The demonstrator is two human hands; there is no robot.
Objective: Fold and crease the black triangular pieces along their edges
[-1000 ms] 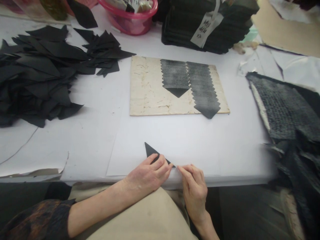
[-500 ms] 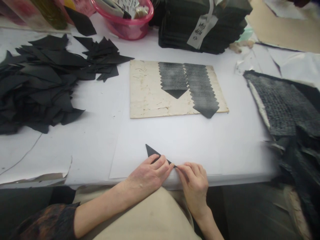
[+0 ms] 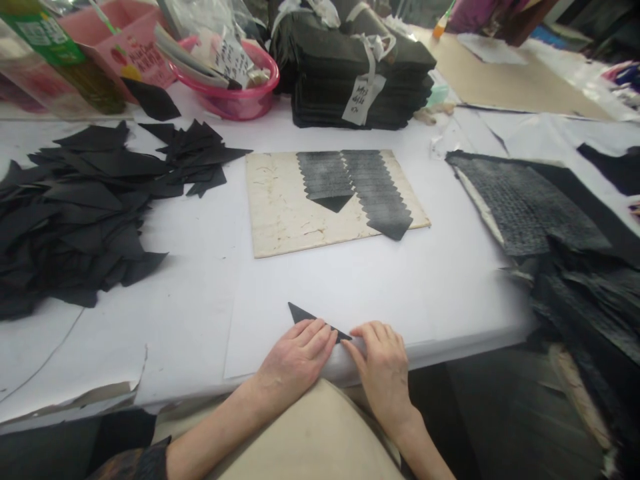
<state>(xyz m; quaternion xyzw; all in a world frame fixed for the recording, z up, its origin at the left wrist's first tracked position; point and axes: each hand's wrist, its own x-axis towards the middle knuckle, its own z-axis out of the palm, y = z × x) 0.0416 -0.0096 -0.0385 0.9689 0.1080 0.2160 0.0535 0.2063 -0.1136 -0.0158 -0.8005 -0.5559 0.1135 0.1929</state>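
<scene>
A black folded piece (image 3: 303, 315), a slim triangle, lies near the table's front edge. My left hand (image 3: 296, 353) is over its middle, fingers together and holding it down; part of the piece is hidden under them. At its right tip is my right hand (image 3: 384, 363), thumb and forefinger slightly apart around the point, with nothing gripped between them. Farther back, a cream board (image 3: 275, 220) carries two overlapped rows of dark pieces (image 3: 327, 175) (image 3: 380, 193) with zigzag sides and pointed lower ends.
Black cut pieces are heaped (image 3: 85, 213) at the left. Behind stand a pink basket (image 3: 250, 100), a bottle (image 3: 65, 60) and a tied black stack (image 3: 360, 87) with a paper tag. Dark textured fabric (image 3: 540, 207) lies at the right, hanging over the edge.
The view has shifted, showing more of the table's far side. My right thumb and forefinger have parted from their pinch at the piece's tip. My left hand stays on the piece.
</scene>
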